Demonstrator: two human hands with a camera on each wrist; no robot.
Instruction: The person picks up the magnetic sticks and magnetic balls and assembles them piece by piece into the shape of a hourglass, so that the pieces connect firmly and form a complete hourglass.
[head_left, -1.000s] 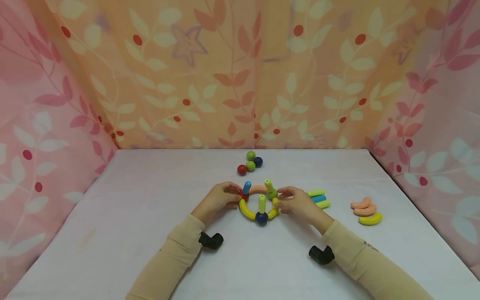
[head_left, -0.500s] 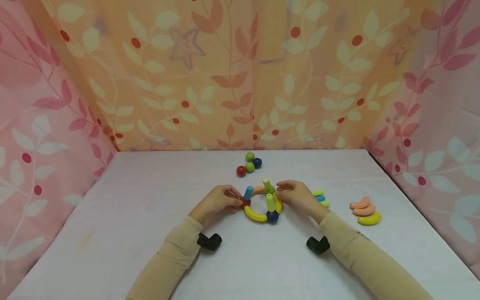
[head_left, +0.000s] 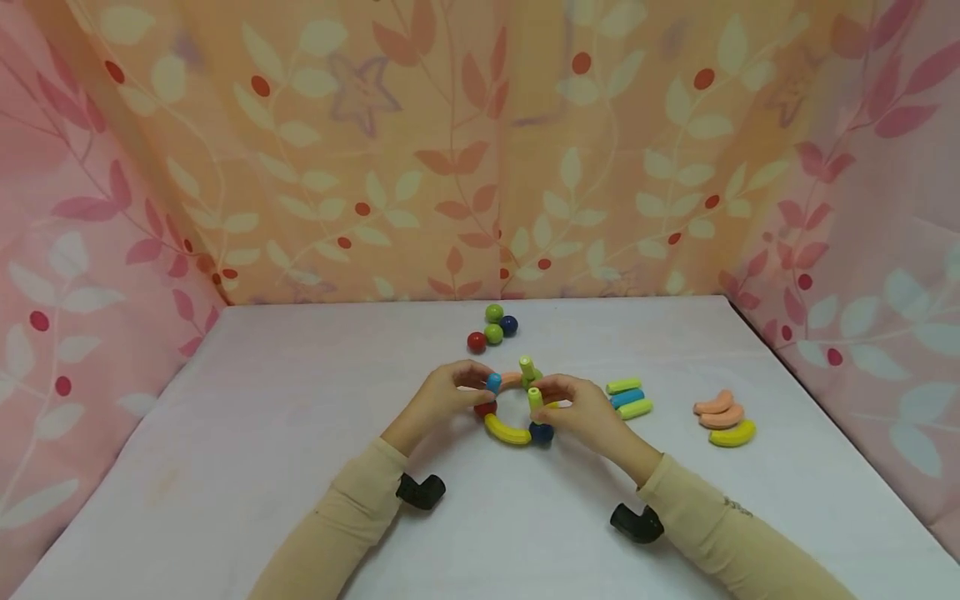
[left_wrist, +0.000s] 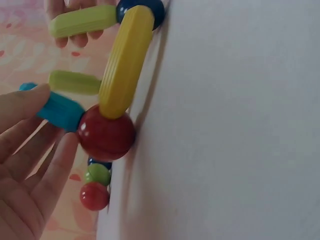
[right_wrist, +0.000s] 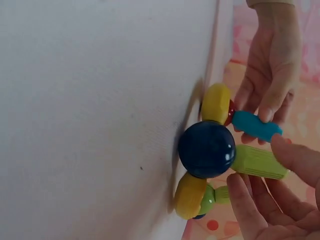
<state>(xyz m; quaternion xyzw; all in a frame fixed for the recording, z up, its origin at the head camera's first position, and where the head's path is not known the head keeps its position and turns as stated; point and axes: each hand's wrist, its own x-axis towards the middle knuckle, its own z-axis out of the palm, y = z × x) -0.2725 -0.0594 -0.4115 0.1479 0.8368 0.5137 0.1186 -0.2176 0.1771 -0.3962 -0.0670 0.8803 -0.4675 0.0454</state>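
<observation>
A ring of toy balls and curved sticks lies on the white tabletop [head_left: 375,517]. My left hand [head_left: 441,402] pinches the short blue stick [left_wrist: 62,112] standing on the red ball [left_wrist: 107,134]. With thumb and fingers, my right hand [head_left: 592,414] holds the light-green stick [right_wrist: 257,161] on the dark blue ball [right_wrist: 206,149]. A yellow curved stick [head_left: 507,430] joins these two balls. At the ring's back, a salmon curved stick [head_left: 511,378] runs towards another upright green stick [head_left: 527,367]. Another yellow curved stick [right_wrist: 190,196] is partly hidden by my right hand in the head view.
Several loose balls [head_left: 493,333] sit behind the ring. Right of my right hand lie three straight sticks [head_left: 627,398]. Farther right are three curved sticks [head_left: 722,421], two salmon and one yellow. Patterned curtains [head_left: 420,167] enclose the table's back and sides.
My left hand has shifted from the red ball up to the blue stick. My right hand has left the ring's right side and now holds the front green stick. The ring has turned slightly.
</observation>
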